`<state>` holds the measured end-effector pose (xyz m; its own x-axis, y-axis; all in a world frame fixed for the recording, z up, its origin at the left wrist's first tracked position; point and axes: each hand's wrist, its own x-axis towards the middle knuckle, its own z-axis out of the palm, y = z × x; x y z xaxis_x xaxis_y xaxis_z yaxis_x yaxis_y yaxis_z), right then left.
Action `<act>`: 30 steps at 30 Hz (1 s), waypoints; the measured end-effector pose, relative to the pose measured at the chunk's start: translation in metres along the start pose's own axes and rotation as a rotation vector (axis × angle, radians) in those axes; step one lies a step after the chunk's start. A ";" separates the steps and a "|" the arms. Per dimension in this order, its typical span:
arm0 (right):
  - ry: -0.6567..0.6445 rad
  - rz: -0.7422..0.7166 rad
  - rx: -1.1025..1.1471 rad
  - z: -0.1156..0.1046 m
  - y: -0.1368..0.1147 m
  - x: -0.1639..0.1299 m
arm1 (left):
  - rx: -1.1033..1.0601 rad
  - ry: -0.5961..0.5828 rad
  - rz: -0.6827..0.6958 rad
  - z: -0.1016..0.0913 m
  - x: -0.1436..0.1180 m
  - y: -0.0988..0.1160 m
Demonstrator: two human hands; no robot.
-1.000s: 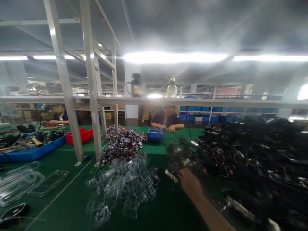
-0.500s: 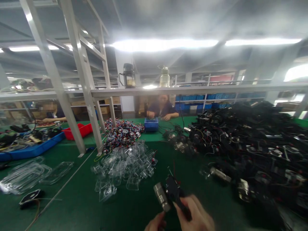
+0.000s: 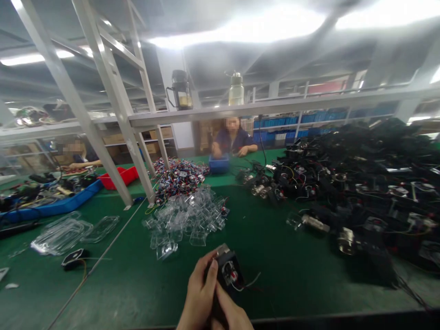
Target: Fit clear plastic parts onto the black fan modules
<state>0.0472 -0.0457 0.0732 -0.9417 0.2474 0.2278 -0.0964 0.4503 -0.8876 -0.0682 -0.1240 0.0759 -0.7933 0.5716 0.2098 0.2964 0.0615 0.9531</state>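
while both hands (image 3: 209,298) clasp motor part (image 3: 229,270), blue bin (image 3: 218,165) contents unclear.

A green worktop (image 3: 275,256) stretches ahead of me. White slanted struts (image 3: 113,105) rise on the left and carry a long shelf (image 3: 275,106) across the far side. Bright strip lights (image 3: 240,30) glare from the grey ceiling. Blue bins (image 3: 285,123) line racks far behind.

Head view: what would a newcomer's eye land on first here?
Probably the huge black parts pile filling the right of the green table. Next, both hands low at centre, the left hand and right hand gripping a small black motor part. Behind it lies a heap of clear covers.
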 end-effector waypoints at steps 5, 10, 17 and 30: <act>0.020 0.115 0.115 -0.020 -0.012 -0.008 | 0.040 -0.120 0.079 -0.026 0.026 0.008; 0.357 0.037 -0.128 -0.061 -0.006 -0.016 | 0.048 -0.085 0.055 -0.030 0.032 0.002; 0.389 -0.246 -0.501 -0.047 0.008 -0.005 | 0.287 0.312 0.314 -0.017 -0.009 -0.008; 0.382 -0.308 -0.802 -0.033 0.005 0.011 | 0.636 0.254 0.462 -0.009 -0.025 0.001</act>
<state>0.0468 -0.0125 0.0847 -0.7286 0.2198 0.6487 0.0609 0.9642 -0.2582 -0.0523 -0.1456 0.0737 -0.5911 0.4547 0.6662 0.8061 0.3607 0.4692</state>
